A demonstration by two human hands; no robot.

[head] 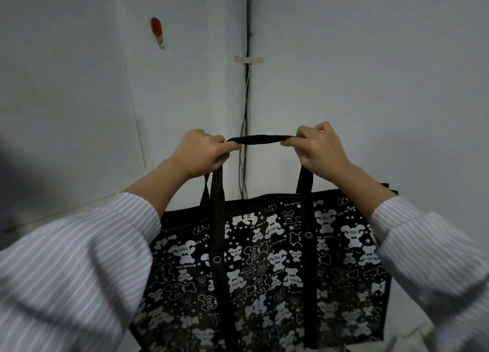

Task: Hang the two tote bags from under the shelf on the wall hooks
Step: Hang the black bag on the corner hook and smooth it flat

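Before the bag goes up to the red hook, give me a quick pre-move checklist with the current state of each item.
1. Left hand gripping the handle strap: ok.
2. Right hand gripping the strap: ok.
3. Strap stretched open between the hands for hooking: ok.
4. Red wall hook free, nothing on it: ok.
5. Strap at hook level: not ok, the hook is higher and to the left.
6. Second handle of the tote bag also gathered: cannot tell.

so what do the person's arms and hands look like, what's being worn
Both arms wear loose long sleeves, white with thin dark stripes: left sleeve, right sleeve. The cuffs stop short of the wrists. The left hand and right hand are bare: no gloves, rings or watch visible.
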